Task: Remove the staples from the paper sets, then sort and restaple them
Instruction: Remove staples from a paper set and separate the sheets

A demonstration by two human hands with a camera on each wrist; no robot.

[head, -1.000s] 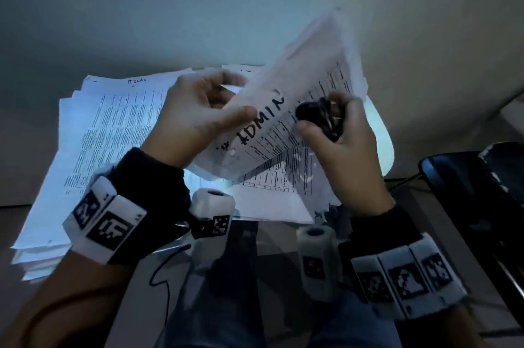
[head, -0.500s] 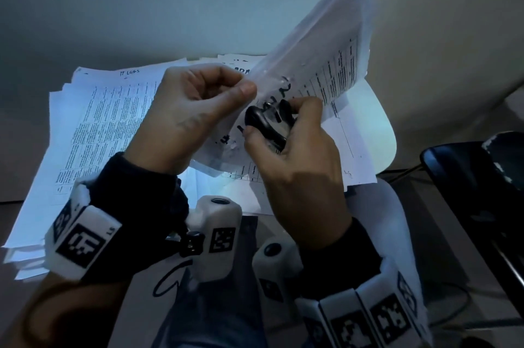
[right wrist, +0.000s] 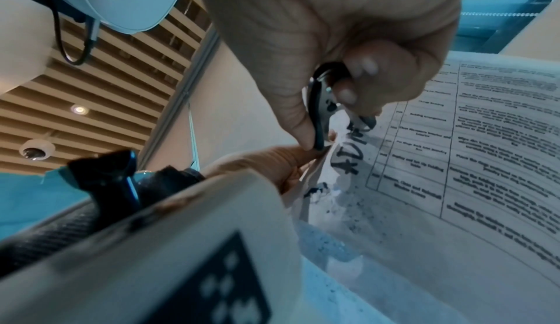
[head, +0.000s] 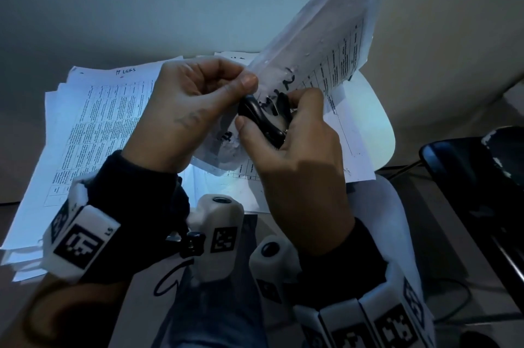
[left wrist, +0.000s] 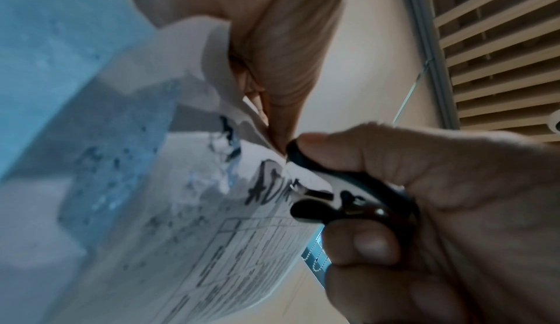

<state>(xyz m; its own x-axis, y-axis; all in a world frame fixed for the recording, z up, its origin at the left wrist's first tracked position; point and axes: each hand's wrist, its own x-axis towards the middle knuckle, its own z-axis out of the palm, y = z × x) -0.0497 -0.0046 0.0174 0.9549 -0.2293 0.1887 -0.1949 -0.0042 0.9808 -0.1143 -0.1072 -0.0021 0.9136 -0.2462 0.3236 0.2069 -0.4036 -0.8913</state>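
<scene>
My left hand [head: 198, 109] pinches the corner of a paper set [head: 320, 44] marked "ADMIN" in black pen, held upright above my lap. My right hand [head: 295, 143] grips a black staple remover [head: 262, 118], its metal claws [left wrist: 306, 191] set against the paper's corner by the handwriting. In the left wrist view my left thumb and finger [left wrist: 282, 70] squeeze the torn corner just above the staple remover [left wrist: 348, 185]. The right wrist view shows the staple remover [right wrist: 319, 111] between my thumb and fingers, at the paper set [right wrist: 484, 137]. No staple is visible to me.
A thick pile of printed sheets [head: 93, 126] lies on the white table [head: 377, 126] to the left and behind my hands. A dark chair [head: 476, 177] stands at the right. My legs in jeans [head: 215, 305] are below.
My right hand moved left with the staple remover from the page's middle to the corner by my left thumb. The paper set tilted more upright.
</scene>
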